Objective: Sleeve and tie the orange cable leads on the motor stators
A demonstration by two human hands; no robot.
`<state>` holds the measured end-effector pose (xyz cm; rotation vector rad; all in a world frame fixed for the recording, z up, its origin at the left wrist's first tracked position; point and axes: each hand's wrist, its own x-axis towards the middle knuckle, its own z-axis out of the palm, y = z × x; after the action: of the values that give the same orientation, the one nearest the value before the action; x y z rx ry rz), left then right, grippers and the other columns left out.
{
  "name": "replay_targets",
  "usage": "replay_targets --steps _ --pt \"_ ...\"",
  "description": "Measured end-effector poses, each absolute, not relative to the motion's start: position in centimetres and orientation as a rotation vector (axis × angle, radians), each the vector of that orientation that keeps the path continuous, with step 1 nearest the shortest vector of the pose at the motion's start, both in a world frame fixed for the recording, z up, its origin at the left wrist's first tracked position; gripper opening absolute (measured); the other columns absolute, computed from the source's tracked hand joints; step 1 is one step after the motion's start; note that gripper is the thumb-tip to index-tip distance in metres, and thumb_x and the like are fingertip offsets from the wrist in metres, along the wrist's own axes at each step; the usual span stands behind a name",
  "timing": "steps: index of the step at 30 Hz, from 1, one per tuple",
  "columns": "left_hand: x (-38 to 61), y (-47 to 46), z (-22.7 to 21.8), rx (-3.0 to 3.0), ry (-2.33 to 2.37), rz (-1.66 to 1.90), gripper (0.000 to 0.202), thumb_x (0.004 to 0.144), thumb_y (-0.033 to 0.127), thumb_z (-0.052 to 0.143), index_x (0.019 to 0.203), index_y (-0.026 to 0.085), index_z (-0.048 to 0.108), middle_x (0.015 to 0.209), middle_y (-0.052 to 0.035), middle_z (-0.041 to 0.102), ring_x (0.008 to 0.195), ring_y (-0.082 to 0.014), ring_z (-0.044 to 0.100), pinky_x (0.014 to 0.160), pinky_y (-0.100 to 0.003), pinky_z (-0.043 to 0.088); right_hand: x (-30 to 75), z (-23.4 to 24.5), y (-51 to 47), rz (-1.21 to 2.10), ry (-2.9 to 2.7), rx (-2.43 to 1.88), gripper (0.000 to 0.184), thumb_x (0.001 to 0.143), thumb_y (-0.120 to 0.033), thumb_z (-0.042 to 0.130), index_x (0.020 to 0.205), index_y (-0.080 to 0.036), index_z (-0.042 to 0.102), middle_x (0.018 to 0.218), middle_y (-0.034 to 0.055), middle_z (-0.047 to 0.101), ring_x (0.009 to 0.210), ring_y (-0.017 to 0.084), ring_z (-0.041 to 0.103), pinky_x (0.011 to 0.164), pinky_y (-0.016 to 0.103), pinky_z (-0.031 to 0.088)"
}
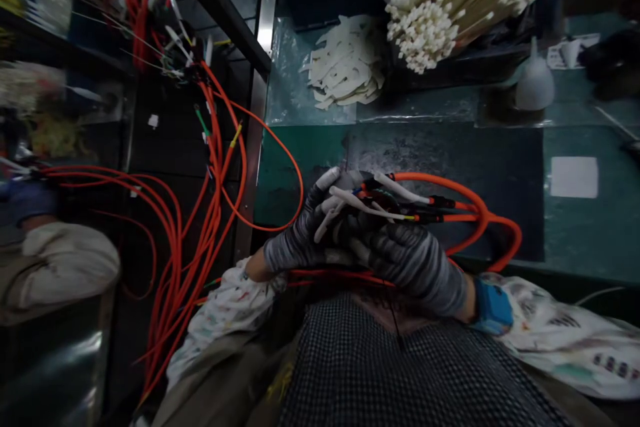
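Observation:
Both gloved hands meet over the near edge of the workbench, around the ends of a bundle of orange cables [467, 210]. My right hand [410, 257] is closed round the cable bundle, fingers curled beneath the dark wrapped ends. My left hand [313, 230] is bent against the bundle's left end, its fingers close to the white sleeved tips [345, 200]; what lies between its fingers is partly hidden. One white sleeve [405, 188] points up and left above the right hand. The cables loop out to the right and curve back toward my lap.
A pile of flat white pieces [347, 63] lies at the back of the bench. Beside it are bundled white-tipped sticks [425, 33] and a white squeeze bottle [535, 83]. Many orange cables [215, 167] hang over a rail at left. A co-worker's sleeve [70, 263] shows farther left.

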<state>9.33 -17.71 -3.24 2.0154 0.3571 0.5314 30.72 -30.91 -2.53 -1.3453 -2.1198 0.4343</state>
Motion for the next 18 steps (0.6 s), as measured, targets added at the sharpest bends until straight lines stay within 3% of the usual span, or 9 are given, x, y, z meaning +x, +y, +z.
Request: replay_targets --steps 4,7,10,13,15,18 --pt "9.4 -18.6 -2.9 2.016 0.425 0.584 0.089 0.1 0.051 0.073 0.172 0.045 0.02 0.182 -0.0052 0.021 0.167 -0.0353 0.029 0.132 -0.057 0.044 30.5 -0.9 -30.4 0.105 -2.146 -1.38 0.033 0.102 -0.005 0.055 0.107 -0.018 0.084 0.109 0.0099 0.084 0.095 0.023 0.077 0.078 0.034 0.069" --pt "9.6 -19.0 -2.4 2.112 0.455 0.641 0.087 0.101 0.042 0.073 0.172 0.041 0.022 0.176 -0.0098 0.033 0.165 -0.0367 0.034 0.13 -0.062 0.045 31.5 0.2 -30.9 0.055 -2.184 -1.288 0.033 0.102 -0.004 0.053 0.107 -0.019 0.083 0.1 0.0063 0.083 0.089 0.019 0.074 0.078 0.029 0.066" --pt "10.5 -19.5 -1.4 2.196 0.475 0.668 0.087 0.101 0.031 0.07 0.173 0.036 0.02 0.164 -0.0117 0.049 0.164 -0.0379 0.035 0.127 -0.067 0.047 33.3 0.6 -31.7 -0.003 -2.133 -1.288 0.029 0.103 -0.011 0.064 0.123 -0.027 0.076 0.112 0.0018 0.081 0.107 0.02 0.071 0.105 0.034 0.06" --pt "11.7 -20.1 0.1 2.261 0.516 0.6 0.084 0.101 0.025 0.066 0.172 0.031 0.022 0.16 -0.0128 0.054 0.168 -0.038 0.026 0.13 -0.069 0.043 34.6 -0.1 -31.6 -0.012 -1.87 -1.616 0.059 0.104 -0.031 0.071 0.16 -0.028 0.052 0.139 0.0102 0.07 0.134 0.03 0.062 0.126 0.051 0.045" --pt "12.5 -20.4 0.9 2.365 0.505 0.557 0.079 0.1 0.024 0.065 0.17 0.028 0.028 0.162 -0.0129 0.054 0.168 -0.0393 0.024 0.131 -0.071 0.039 35.0 -1.1 -31.0 0.12 -1.731 -1.713 0.079 0.106 -0.053 0.063 0.173 -0.026 0.03 0.151 0.0167 0.062 0.14 0.036 0.059 0.123 0.057 0.049" --pt "13.1 -20.6 1.6 2.475 0.496 0.532 0.07 0.101 0.022 0.06 0.167 0.026 0.035 0.163 -0.0127 0.055 0.167 -0.0398 0.028 0.131 -0.072 0.039 35.4 -2.6 -30.3 0.31 -1.658 -1.682 0.092 0.1 -0.074 0.059 0.174 -0.033 0.024 0.159 0.016 0.055 0.142 0.041 0.06 0.118 0.062 0.054"
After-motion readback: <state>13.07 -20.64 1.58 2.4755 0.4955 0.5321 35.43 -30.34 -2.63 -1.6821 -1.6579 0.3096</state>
